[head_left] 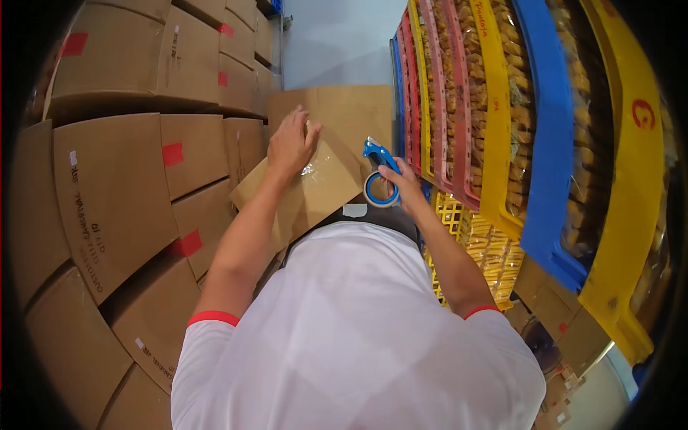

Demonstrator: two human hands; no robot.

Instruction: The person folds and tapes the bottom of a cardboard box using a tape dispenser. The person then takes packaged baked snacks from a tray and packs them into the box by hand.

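Stacked cartons (pixel 115 193) are filling the left side; coloured crates (pixel 548 136) are lining the right. Between them, a cardboard box (pixel 333 179) is sitting, clear tape (pixel 309 170) glinting on it. The left hand (pixel 290 145) is resting there unclenched; the right hand (pixel 405 188) is grasping a blue tape dispenser (pixel 378 153) near its right side.

Flanked on the left by stacked boxes (pixel 115 201), on the right by stacked crates (pixel 548 136) with packs (pixel 519 79) inside. Filled between these, in front of the torso (pixel 351 322), with a carton (pixel 326 190). Topped on its left part by the left hand (pixel 290 143). Edged at right by a dispenser (pixel 370 190) in the right hand (pixel 407 190), between carton and crates. Backed beyond the carton by floor (pixel 330 43). Bordered at lower right, past the crates, by more boxes (pixel 555 304).
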